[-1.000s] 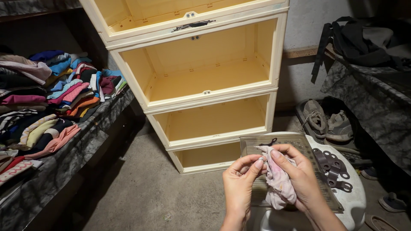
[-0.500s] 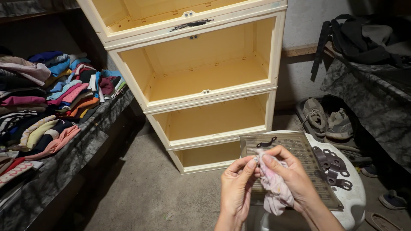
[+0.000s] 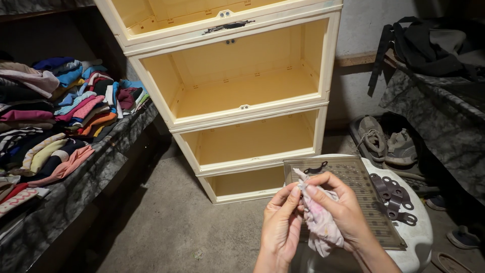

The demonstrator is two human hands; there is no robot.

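Observation:
A crumpled pale pink cloth hangs between both hands low in the view. My right hand wraps around it from the right, thumb and fingers pinching its top corner. My left hand pinches the same corner from the left with its fingertips. Just behind the hands lies a flat slatted panel with a small dark hinge piece at its far edge, resting on a white round stool.
A cream open-front stacking cabinet with empty shelves stands ahead. Folded colourful clothes are piled on a dark ledge at left. Dark hinge parts lie on the stool. Shoes and a black bag are at right.
Both hands shifted slightly left and lower, working along the cloth's top corner; the cloth now hangs more bunched under my right hand.

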